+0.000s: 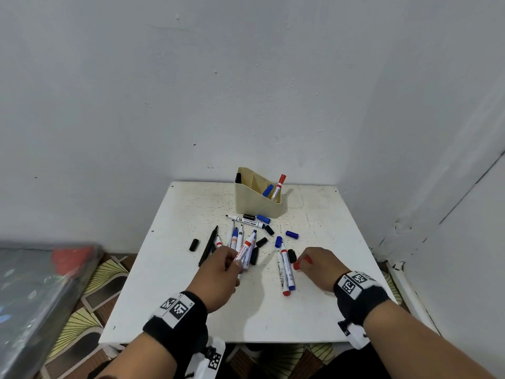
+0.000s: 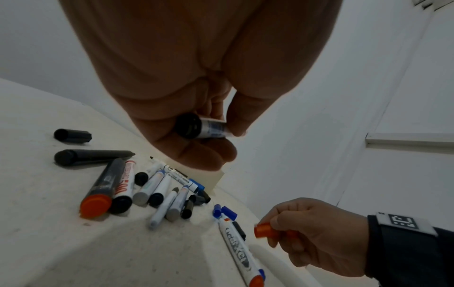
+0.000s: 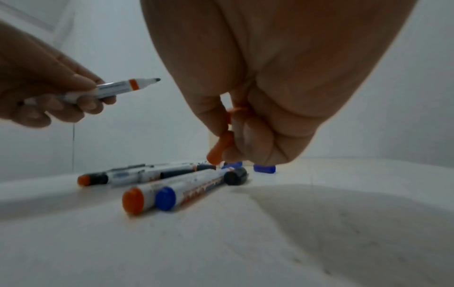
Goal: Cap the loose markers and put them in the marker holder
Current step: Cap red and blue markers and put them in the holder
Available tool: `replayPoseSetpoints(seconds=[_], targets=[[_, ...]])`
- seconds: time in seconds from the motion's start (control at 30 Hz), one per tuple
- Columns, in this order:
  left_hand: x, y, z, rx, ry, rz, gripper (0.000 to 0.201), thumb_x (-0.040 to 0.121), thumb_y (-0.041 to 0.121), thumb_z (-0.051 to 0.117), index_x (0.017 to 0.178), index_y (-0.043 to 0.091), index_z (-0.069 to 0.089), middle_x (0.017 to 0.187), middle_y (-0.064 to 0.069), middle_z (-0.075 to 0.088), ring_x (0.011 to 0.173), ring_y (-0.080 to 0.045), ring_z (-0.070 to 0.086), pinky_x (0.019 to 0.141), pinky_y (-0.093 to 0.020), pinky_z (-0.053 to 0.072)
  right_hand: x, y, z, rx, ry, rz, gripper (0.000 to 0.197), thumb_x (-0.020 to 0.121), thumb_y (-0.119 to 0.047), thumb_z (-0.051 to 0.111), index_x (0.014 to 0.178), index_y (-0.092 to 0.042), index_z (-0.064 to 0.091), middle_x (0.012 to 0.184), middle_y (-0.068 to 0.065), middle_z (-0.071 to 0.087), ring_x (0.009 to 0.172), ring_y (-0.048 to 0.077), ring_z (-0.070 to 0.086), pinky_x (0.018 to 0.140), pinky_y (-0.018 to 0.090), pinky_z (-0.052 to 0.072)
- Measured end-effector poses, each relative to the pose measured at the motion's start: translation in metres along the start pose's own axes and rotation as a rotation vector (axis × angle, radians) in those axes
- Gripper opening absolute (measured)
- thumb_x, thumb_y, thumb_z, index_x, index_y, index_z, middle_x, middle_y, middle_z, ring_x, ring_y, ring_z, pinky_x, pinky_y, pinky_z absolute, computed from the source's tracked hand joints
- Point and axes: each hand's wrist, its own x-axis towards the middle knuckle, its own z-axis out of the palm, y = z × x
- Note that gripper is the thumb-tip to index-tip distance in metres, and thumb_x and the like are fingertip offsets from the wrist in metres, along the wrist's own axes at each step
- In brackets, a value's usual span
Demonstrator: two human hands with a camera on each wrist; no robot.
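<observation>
the left hand point(image 1: 218, 272) grips an uncapped white marker with a red band point(image 1: 247, 248), fingers and thumb curled round its barrel, the dark tip pointing toward 1 o'clock and lifted off the white table point(image 1: 191, 310). the right hand point(image 1: 318, 265) pinches a red cap point(image 1: 300, 263) between thumb and fingertips, holding it just above the tabletop at about 4 o'clock from the table's centre.

between the two hands lie two uncapped markers side by side, one with a red end point(image 1: 284, 272) and one with a blue end point(image 1: 290, 273), with a black cap point(image 1: 292, 255) touching them near their tips. a loose cluster of uncapped markers point(image 1: 235, 237) sits at 12 o'clock from the left hand, beside a long black marker point(image 1: 209, 246). blue caps point(image 1: 291, 234) and black caps point(image 1: 194, 245) are scattered around them (some touch the markers, others lie apart).

the beige marker holder point(image 1: 257, 201) stands at the table's 12 o'clock edge, near the wall, with a capped red marker point(image 1: 278, 186) and a blue-capped one point(image 1: 267, 190) leaning in its front compartment.
</observation>
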Motion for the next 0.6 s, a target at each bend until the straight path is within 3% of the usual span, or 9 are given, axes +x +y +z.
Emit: replayPoseSetpoints(seconds=[0.07, 0.13, 0.2, 0.3, 0.47, 0.6], targets=[[-0.003, 0.006, -0.002, -0.003, -0.012, 0.023, 0.008, 0.104, 0.022, 0.051, 0.102, 0.018, 0.058, 0.096, -0.007, 0.072, 0.070, -0.015, 0.063, 0.069, -0.033, 0.057, -0.005, -0.004, -0.009, 0.223, 0.036, -0.014, 0.017, 0.099, -0.020, 0.054, 0.104, -0.020, 0.070, 0.094, -0.005, 0.071, 0.078, 0.011, 0.060, 0.067, 0.024, 0.049], [-0.007, 0.013, -0.005, -0.006, -0.022, 0.057, 0.008, 0.104, 0.021, 0.052, 0.102, 0.018, 0.060, 0.094, -0.005, 0.072, 0.069, -0.013, 0.063, 0.067, -0.032, 0.056, -0.013, -0.013, -0.018, 0.587, 0.037, -0.027, 0.014, 0.100, -0.013, 0.057, 0.108, -0.014, 0.068, 0.097, 0.008, 0.074, 0.062, 0.012, 0.050, 0.056, 0.025, 0.043], [-0.012, 0.021, -0.008, -0.019, -0.030, 0.092, 0.008, 0.103, 0.021, 0.053, 0.102, 0.019, 0.061, 0.092, -0.006, 0.072, 0.068, -0.012, 0.062, 0.067, -0.031, 0.055, -0.020, -0.023, -0.028, 0.892, 0.021, -0.089, 0.014, 0.102, -0.004, 0.055, 0.111, -0.004, 0.065, 0.097, 0.018, 0.073, 0.057, 0.015, 0.039, 0.054, 0.029, 0.036], [-0.019, 0.034, -0.013, -0.042, -0.037, 0.139, 0.009, 0.103, 0.021, 0.054, 0.104, 0.022, 0.063, 0.088, -0.005, 0.071, 0.068, -0.011, 0.060, 0.067, -0.031, 0.053, -0.028, -0.040, -0.045, 1.151, 0.009, -0.223, 0.016, 0.102, 0.003, 0.052, 0.113, 0.003, 0.064, 0.099, 0.027, 0.070, 0.056, 0.016, 0.033, 0.053, 0.029, 0.034], [-0.032, 0.054, -0.021, -0.012, -0.049, 0.221, 0.014, 0.104, 0.022, 0.054, 0.100, 0.027, 0.066, 0.088, -0.010, 0.069, 0.065, -0.011, 0.057, 0.062, -0.031, 0.050, -0.040, -0.062, -0.064, 1.306, -0.002, -0.339, 0.020, 0.102, 0.005, 0.049, 0.115, 0.004, 0.064, 0.105, 0.027, 0.070, 0.056, 0.014, 0.036, 0.051, 0.026, 0.036], [-0.038, 0.060, -0.025, 0.028, -0.042, 0.256, 0.015, 0.103, 0.027, 0.054, 0.097, 0.035, 0.066, 0.087, -0.013, 0.067, 0.067, -0.014, 0.057, 0.063, -0.041, 0.055, -0.047, -0.071, -0.069, 1.269, 0.000, -0.391, 0.020, 0.102, 0.004, 0.049, 0.116, 0.004, 0.064, 0.100, 0.025, 0.070, 0.056, 0.015, 0.035, 0.050, 0.026, 0.037]])
